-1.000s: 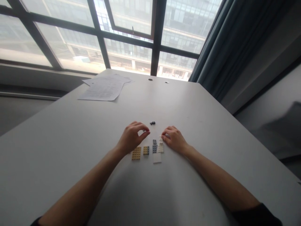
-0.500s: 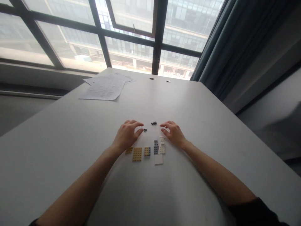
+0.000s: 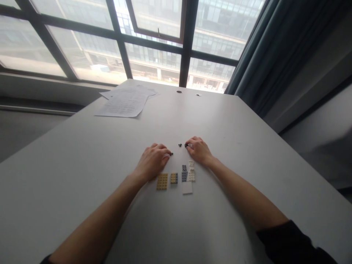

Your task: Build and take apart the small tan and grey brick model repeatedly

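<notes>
My left hand [image 3: 154, 160] rests on the table with thumb and fingertips closed at a small dark building-brick piece [image 3: 171, 154]. Opposite it, my right hand [image 3: 200, 149] pinches another small dark brick piece [image 3: 186, 145]. Between the two hands lies a loose dark piece [image 3: 180, 145]. Nearer to me are a tan plate [image 3: 162, 181], a tan and blue-grey block [image 3: 174, 178], dark grey bricks [image 3: 184, 176], white studded bricks [image 3: 191, 176] and a smooth white tile [image 3: 187, 188]. The small dark pieces are too tiny to make out in detail.
The bricks are on a large white table [image 3: 220, 220]. Printed papers [image 3: 123, 104] lie at its far left. Two round holes, one of them a dark cable hole [image 3: 179, 91], are near the far edge. Windows stand behind, with a dark curtain [image 3: 255, 47] at right.
Both hands have closed from an open pose onto small dark pieces. The right hand has drawn one piece away from the dark cluster. My left hand now covers a tan piece seen before.
</notes>
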The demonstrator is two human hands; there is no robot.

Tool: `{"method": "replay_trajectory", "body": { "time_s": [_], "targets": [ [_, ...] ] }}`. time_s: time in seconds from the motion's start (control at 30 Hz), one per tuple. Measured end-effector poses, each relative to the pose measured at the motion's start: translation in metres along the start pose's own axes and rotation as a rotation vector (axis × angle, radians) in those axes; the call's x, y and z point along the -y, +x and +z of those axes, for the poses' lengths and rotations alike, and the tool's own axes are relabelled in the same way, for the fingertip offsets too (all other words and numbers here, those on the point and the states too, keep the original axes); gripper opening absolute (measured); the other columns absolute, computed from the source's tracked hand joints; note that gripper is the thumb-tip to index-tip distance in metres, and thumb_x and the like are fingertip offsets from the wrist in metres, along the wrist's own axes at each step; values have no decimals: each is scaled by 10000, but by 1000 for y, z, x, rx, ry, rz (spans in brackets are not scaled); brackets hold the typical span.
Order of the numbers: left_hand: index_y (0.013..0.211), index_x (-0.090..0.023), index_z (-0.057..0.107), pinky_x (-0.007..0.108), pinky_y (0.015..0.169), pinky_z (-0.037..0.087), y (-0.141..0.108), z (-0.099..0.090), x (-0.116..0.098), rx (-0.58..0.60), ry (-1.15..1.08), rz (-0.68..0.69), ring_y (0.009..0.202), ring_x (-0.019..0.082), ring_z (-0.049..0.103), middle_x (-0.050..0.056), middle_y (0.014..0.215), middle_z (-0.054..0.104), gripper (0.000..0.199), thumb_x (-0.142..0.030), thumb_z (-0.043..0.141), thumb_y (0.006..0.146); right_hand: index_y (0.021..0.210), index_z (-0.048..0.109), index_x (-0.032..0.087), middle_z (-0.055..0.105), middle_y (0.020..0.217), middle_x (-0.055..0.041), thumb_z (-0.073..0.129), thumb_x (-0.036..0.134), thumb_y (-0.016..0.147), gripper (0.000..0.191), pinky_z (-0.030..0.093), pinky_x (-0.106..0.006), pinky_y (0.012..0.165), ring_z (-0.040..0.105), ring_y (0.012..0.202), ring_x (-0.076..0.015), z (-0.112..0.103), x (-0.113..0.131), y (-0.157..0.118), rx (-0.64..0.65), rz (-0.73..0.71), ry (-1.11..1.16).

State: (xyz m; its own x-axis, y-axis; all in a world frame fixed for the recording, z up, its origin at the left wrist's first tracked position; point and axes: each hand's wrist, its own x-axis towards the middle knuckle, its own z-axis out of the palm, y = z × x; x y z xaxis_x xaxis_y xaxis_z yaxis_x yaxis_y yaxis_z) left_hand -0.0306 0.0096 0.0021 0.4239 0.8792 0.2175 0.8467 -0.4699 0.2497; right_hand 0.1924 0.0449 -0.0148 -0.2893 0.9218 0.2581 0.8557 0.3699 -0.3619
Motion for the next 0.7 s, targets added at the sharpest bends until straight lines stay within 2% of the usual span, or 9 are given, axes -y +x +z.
{"method": "replay_trajectory", "body": {
  "time_s": [0.1,0.23,0.33,0.43,0.53,0.7],
  "targets": [
    [988,-220,697,362,864,427,2,-3,-5,-27,4,-22,989,238,558,44,1049,679,229,-260,535,832,1026,671,192,623,1078,-72,577,244,844,211,400,-326,918,514,1030,-218,-1,2,0,-28,38,-24],
    [980,-189,696,377,817,428,6,-3,-13,-43,75,-49,939,257,577,71,983,683,249,-342,553,845,996,684,191,625,1063,-80,576,341,862,228,389,-350,920,508,1030,-229,2,11,6,-49,47,-44],
    [908,-184,709,392,791,414,8,0,-18,-28,146,-50,892,269,587,87,914,680,248,-363,546,851,1013,690,215,631,1075,-65,568,284,871,199,382,-347,908,502,1044,-224,5,18,12,-14,-3,-52],
    [830,-196,715,399,778,401,9,2,-19,-12,158,-22,860,267,592,90,878,676,240,-320,513,867,1003,696,234,649,1049,-45,539,218,885,197,374,-341,895,511,1021,-210,7,21,15,28,-62,-53],
    [797,-230,721,387,790,395,9,1,-15,3,132,10,864,246,595,66,885,687,256,-248,478,874,928,703,212,657,996,-50,561,228,875,152,364,-347,891,516,990,-211,6,20,15,32,-81,-67],
    [950,-266,714,327,836,405,9,-5,-1,70,18,52,930,205,596,14,997,709,319,-99,502,780,874,686,195,642,973,-54,633,261,835,94,360,-344,882,506,983,-206,3,19,5,48,-112,-33]
  ]
}}
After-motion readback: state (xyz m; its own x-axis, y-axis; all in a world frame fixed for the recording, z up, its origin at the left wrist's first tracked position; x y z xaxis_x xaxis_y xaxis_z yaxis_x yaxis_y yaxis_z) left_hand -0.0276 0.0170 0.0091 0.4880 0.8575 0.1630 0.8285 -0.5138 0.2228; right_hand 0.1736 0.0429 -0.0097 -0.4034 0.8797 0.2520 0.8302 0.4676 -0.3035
